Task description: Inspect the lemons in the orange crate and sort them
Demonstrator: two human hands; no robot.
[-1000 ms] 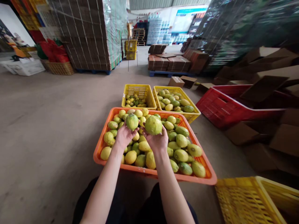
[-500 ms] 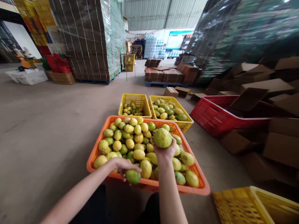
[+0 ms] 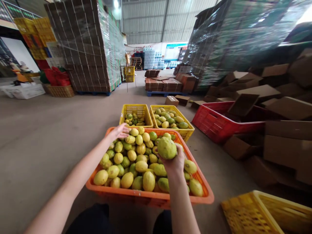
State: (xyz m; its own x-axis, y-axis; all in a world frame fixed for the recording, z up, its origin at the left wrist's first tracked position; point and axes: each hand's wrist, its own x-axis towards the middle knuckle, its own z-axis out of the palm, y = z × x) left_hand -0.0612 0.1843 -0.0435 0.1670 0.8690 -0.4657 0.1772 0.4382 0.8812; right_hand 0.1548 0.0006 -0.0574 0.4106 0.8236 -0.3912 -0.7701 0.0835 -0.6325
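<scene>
My right hand (image 3: 176,159) holds up a large, knobbly yellow-green fruit (image 3: 167,148) above the right half of an orange crate (image 3: 136,192). My left hand (image 3: 120,131) reaches over that crate's far left corner with fingers stretched out and nothing in them. Just beyond its fingertips stands a yellow crate (image 3: 122,113) with small green and yellow fruits (image 3: 134,121) low inside. Many smooth, oval yellow-green fruits (image 3: 141,166) fill the orange crate. Beside the first yellow crate, another yellow crate (image 3: 188,134) holds larger fruits (image 3: 170,118).
A red crate (image 3: 209,125) stands to the right among loose cardboard boxes (image 3: 282,149). At the lower right is another yellow crate (image 3: 240,211). Wrapped pallet stacks rise on the left (image 3: 80,48) and right (image 3: 219,42), with flat cardboard (image 3: 163,85) between them farther back.
My left hand has moved from the orange crate's near edge to its far left corner and let go of the green fruit. My right hand still holds the knobbly fruit. The view has tilted up.
</scene>
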